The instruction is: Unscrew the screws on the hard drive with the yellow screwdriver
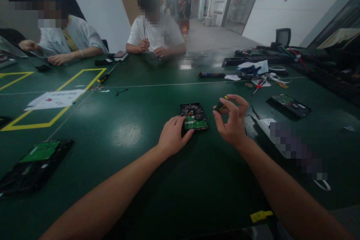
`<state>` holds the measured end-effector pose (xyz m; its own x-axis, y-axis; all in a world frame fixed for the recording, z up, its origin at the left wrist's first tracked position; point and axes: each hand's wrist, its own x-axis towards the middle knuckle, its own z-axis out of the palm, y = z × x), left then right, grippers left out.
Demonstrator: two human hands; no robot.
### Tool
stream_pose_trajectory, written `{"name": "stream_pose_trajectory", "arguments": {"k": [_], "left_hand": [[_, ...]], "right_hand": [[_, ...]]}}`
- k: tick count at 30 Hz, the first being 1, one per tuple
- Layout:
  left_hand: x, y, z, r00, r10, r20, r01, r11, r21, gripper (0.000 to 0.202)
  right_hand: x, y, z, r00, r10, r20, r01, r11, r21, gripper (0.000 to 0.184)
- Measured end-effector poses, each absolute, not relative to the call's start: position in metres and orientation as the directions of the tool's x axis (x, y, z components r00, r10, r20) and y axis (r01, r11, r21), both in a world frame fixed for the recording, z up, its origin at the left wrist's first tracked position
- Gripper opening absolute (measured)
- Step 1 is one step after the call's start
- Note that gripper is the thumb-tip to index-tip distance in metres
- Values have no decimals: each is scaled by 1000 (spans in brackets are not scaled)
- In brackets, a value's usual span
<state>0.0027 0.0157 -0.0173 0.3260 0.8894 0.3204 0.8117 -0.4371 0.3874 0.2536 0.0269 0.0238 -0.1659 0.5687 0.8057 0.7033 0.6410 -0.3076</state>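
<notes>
A black hard drive (pixel 194 114) with a green circuit board lies on the dark green table (pixel 135 150) in front of me. My left hand (pixel 174 135) rests on its near left corner and steadies it. Just right of the drive, my right hand (pixel 232 118) is raised a little, its fingers closed around a small screwdriver (pixel 221 105) with a black and yellow handle. The tool's tip is hidden behind my fingers.
Another hard drive (pixel 289 104) lies to the right, and a device with a green board (pixel 36 163) sits at the near left. Tools and papers (pixel 254 68) clutter the far right. Two people sit across the table. Yellow tape (pixel 56 97) frames a white sheet.
</notes>
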Motion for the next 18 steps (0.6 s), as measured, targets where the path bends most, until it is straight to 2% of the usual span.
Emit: {"name": "stream_pose_trajectory", "arguments": {"k": [5,14,18], "left_hand": [[1,15,-17,329,888,321,806,-441,394,58],[2,16,-18,327,886,329,800,-444,403,57],[2,16,-18,328,887,326,798,-445,407,57]], "right_hand": [[252,27,26,-181,555,812,764,599,-239,70],[253,25,24,-184,584,791,682,655,-325,67],[254,27,25,-175,556,813,743,616,-262,67]]}}
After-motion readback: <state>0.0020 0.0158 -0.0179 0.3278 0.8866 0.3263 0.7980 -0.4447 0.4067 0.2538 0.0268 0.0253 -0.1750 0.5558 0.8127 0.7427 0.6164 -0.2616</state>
